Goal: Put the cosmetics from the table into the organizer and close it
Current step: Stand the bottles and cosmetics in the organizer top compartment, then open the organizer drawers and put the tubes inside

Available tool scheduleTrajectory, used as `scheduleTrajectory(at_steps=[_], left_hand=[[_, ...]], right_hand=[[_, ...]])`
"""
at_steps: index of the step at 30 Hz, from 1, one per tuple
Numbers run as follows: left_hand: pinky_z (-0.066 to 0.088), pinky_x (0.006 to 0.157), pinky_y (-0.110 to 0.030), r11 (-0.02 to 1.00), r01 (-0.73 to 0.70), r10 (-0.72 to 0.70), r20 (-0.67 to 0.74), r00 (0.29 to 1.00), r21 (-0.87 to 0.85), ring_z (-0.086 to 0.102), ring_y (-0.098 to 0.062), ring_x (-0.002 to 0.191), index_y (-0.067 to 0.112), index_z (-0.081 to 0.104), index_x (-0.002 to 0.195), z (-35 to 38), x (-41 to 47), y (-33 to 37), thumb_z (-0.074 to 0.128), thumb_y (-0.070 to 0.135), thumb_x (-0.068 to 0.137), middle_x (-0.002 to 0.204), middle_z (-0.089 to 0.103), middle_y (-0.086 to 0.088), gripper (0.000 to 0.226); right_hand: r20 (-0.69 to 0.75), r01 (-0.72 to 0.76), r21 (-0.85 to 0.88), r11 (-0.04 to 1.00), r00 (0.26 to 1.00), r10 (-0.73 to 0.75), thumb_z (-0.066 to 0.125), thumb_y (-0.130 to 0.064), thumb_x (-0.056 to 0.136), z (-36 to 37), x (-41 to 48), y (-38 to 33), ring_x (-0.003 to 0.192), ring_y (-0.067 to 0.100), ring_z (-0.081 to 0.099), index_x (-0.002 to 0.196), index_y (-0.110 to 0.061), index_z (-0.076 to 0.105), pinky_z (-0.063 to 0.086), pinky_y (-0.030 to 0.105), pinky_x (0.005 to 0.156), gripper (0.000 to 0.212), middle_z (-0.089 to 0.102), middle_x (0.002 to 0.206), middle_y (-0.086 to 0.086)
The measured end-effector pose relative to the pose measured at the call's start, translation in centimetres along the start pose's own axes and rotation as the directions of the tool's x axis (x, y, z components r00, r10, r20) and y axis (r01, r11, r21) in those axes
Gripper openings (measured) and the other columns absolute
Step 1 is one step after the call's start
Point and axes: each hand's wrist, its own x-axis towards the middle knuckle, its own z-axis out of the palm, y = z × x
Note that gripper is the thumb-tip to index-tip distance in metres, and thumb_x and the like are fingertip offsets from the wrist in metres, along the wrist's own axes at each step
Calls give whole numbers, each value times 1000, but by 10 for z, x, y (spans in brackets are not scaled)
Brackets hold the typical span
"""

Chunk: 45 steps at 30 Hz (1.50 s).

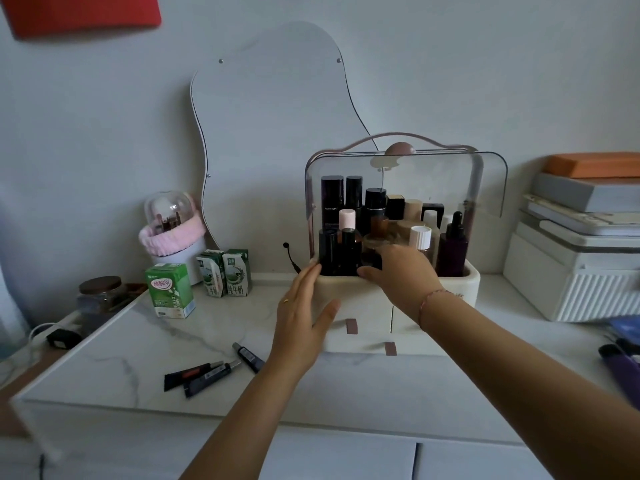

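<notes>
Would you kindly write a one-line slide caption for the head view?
Both hands reach the open organizer: right hand among its bottles, left hand alongside, tubes left on the table.

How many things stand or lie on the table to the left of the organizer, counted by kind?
Green drink cartons: 3, one in front and two behind
Dark cosmetic tubes lying flat: 3
Domed brush holder with pink band: 1
Total: 7
</notes>
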Motion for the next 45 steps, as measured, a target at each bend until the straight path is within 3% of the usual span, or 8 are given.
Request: scheduleTrajectory(at_steps=[14, 18, 20, 22, 25, 27, 30, 45], left_hand=[[23, 113, -28, 1000, 8, -7, 42, 999, -30, 21, -5, 139, 27, 23, 147, -2, -1, 0, 57, 28, 92, 154, 21, 14, 64], [20, 96, 2, 996, 11, -14, -32, 999, -88, 21, 21, 126, 24, 25, 146, 3, -11, 8, 61, 25, 88, 146, 26, 20, 69], [33, 85, 0, 981, 135, -156, -153, 976, -137, 37, 18, 114, 26, 37, 137, 12, -28, 10, 61, 36, 86, 131, 40, 21, 57], [43, 72, -9, 916, 321, -364, -163, 917, -239, 56, 2, 98, 23, 54, 119, 25, -44, 11, 61, 43, 84, 113, 58, 13, 41], [48, 60, -17, 680, 555, -585, 101, 805, -479, 65, -11, 72, 14, 68, 90, 42, -49, 18, 61, 40, 86, 79, 72, 1, 27], [51, 62, -25, 545, 633, -632, 225, 741, -550, 65, -15, 67, 11, 69, 82, 47, -44, 25, 61, 39, 87, 73, 73, -3, 29], [52, 60, -24, 473, 640, -654, 246, 715, -605, 65, -15, 65, 7, 68, 86, 52, -34, 31, 61, 34, 89, 74, 73, -7, 28], [50, 65, -21, 546, 505, -586, 126, 800, -668, 66, -11, 74, 18, 74, 73, 32, -96, 54, 63, 18, 87, 75, 72, -1, 18]], right_hand=[[-130, 105, -78, 991, 985, -115, 35, -16, 99, 22, -17, 3, 105, 31, 52, 106, -2, 61, 38, 35, 93, 30, 61, 110, 14], [-404, 267, 147, 952, 895, -189, 53, -11, 91, 32, -54, 14, 117, 21, 49, 117, -7, 63, 35, 22, 99, 28, 56, 127, 6], [-474, 261, 335, 905, 877, -77, 60, -18, 88, 42, -86, 25, 105, 6, 55, 108, -18, 65, 41, 15, 91, 20, 61, 114, -7], [-381, 105, 599, 794, 909, 167, 63, -22, 87, 56, -112, 40, 85, 0, 61, 89, -27, 63, 51, 11, 73, 6, 67, 95, -12], [-8, -188, 930, 316, 849, 528, 62, -26, 88, 72, -121, 65, 77, 16, 69, 87, -13, 63, 57, 20, 63, 14, 68, 87, 13], [178, -270, 959, 84, 807, 562, 62, -32, 88, 73, -117, 76, 78, 26, 68, 91, -3, 63, 58, 30, 68, 30, 66, 86, 19], [240, -273, 962, -14, 816, 526, 61, -32, 89, 71, -107, 82, 72, 25, 64, 87, -3, 65, 59, 34, 69, 30, 64, 79, 16], [77, -168, 976, 142, 865, 495, 60, -30, 87, 59, -161, 73, 71, 15, 64, 82, -3, 67, 54, 21, 67, 28, 67, 72, 6]])
